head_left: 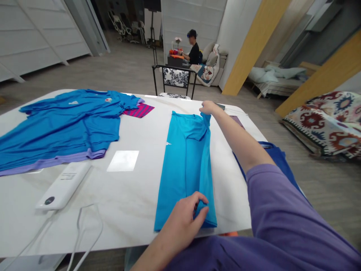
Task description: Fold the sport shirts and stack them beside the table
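Observation:
A bright blue T-shirt (176, 180) lies on the white table in front of me, folded lengthwise into a narrow strip, with its collar end away from me. At its far right corner my right hand (208, 107) is closed on the fabric and lifts that corner slightly. Near the hem, my left hand (187, 214) curls over the shirt, and a bit of blue cloth shows between its thumb and fingers. The right-hand edge of the shirt stands up a little in a long ridge between my two hands.
Left lies a spread blue shirt (70, 124) over purple cloth, beside a striped pink piece (141, 110). A white power strip-like device (63, 186) and cable (98, 226) lie nearer. Dark blue clothing (278, 158) is at right. Beyond are a chair (176, 77) and a seated person (194, 52).

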Tool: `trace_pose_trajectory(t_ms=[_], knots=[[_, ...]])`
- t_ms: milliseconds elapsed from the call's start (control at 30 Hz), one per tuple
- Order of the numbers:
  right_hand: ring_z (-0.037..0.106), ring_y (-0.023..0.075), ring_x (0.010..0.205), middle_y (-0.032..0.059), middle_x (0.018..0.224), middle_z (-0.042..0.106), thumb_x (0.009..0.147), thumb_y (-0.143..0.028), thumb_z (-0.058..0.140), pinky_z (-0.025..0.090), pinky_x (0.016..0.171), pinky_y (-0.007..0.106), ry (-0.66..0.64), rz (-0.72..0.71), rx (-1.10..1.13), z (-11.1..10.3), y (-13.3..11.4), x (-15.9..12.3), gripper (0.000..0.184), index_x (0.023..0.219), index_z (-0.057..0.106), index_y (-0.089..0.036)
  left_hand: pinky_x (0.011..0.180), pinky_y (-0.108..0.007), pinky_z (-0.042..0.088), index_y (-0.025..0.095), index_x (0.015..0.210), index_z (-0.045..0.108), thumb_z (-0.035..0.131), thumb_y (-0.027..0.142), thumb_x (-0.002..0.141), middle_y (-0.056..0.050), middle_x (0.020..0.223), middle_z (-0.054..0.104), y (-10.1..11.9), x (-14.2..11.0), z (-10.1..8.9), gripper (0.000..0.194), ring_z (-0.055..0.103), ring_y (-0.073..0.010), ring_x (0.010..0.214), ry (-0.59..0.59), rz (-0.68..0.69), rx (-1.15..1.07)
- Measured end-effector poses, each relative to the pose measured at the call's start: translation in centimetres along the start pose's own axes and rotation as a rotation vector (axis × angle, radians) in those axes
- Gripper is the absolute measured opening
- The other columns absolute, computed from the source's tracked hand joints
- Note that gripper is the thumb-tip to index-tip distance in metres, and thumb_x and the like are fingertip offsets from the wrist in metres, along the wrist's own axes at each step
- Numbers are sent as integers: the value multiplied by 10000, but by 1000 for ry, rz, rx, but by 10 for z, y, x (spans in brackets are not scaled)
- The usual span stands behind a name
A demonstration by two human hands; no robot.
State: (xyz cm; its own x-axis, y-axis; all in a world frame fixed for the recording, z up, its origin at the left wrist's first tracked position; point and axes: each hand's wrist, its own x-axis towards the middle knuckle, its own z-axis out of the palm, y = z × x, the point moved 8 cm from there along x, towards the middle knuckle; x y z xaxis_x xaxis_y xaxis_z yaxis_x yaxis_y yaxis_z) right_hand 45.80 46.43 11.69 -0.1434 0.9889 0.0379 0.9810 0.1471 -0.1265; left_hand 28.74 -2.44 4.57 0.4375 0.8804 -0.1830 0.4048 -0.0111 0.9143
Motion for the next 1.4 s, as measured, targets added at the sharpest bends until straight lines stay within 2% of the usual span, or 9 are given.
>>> trace_pose_trajectory(t_ms=[233,433,533,667,833,933,1100,1233,1400], knots=[[749,341,1324,189,1632,673,1068,-283,701,586,1180,409,-271,-193,-2,75,-144,22,627,1671,637,-123,734,-333,509,325,1267,766,598,456,1106,-9,862,742,-55,-30,-13,267,722,-228,803,-2,-43,-34],[590,279,1541,223,1751,520,1194,-319,546,408,1354,364,-89,-247,166,88,-148,-18,567,1696,562,-57,794,-366,565,364,1515,718,737,486,1087,18,913,835,-67,-48,-17,445,801,-248,863,-48,19,193],[617,294,1514,176,1688,607,1204,-387,521,434,1339,382,-88,-283,205,86,-125,-79,532,1648,627,-113,1026,-436,593,338,1433,767,733,463,1108,-46,1235,843,-54,-47,-34,350,780,-283,1162,67,206,380],[618,326,1559,78,1690,640,1182,-604,475,492,1329,479,-150,-361,287,77,-95,-220,595,1669,655,-315,1362,-536,436,278,1690,599,777,570,1066,-108,1760,588,-61,-51,-50,712,517,-357,1647,136,382,626],[568,301,1631,-13,1735,600,1100,-702,633,450,1387,544,-251,-413,423,74,-62,-423,668,1737,560,-513,1470,-546,270,232,1851,352,680,660,1103,-108,1911,363,-95,-74,-59,922,319,-349,1786,61,423,817],[520,309,1673,-6,1795,518,996,-735,796,358,1443,561,-252,-423,397,84,-52,-505,874,1784,467,-549,1488,-599,212,217,1871,301,648,690,1109,-118,1920,334,-106,-86,-54,962,284,-374,1800,5,422,867],[497,343,1691,91,1811,509,1070,-556,800,283,1413,594,-126,-461,239,110,-48,-568,826,1806,484,-351,1482,-675,225,291,1887,273,694,529,1112,-88,1897,386,-107,-99,-40,914,346,-402,1774,7,463,898],[631,265,1576,37,1701,650,1148,-233,659,397,1248,480,2,-409,206,117,-45,-591,507,1635,673,-375,1403,-621,404,414,1814,448,631,149,1072,-11,1789,567,-105,-111,-35,809,583,-341,1618,17,545,865],[715,224,1462,2,1583,748,1162,-100,547,397,1153,469,92,-331,311,109,-45,-619,443,1433,780,-363,1220,-573,528,405,1595,701,621,93,1086,-10,1574,764,-96,-124,-31,603,722,-307,1376,11,657,759]])
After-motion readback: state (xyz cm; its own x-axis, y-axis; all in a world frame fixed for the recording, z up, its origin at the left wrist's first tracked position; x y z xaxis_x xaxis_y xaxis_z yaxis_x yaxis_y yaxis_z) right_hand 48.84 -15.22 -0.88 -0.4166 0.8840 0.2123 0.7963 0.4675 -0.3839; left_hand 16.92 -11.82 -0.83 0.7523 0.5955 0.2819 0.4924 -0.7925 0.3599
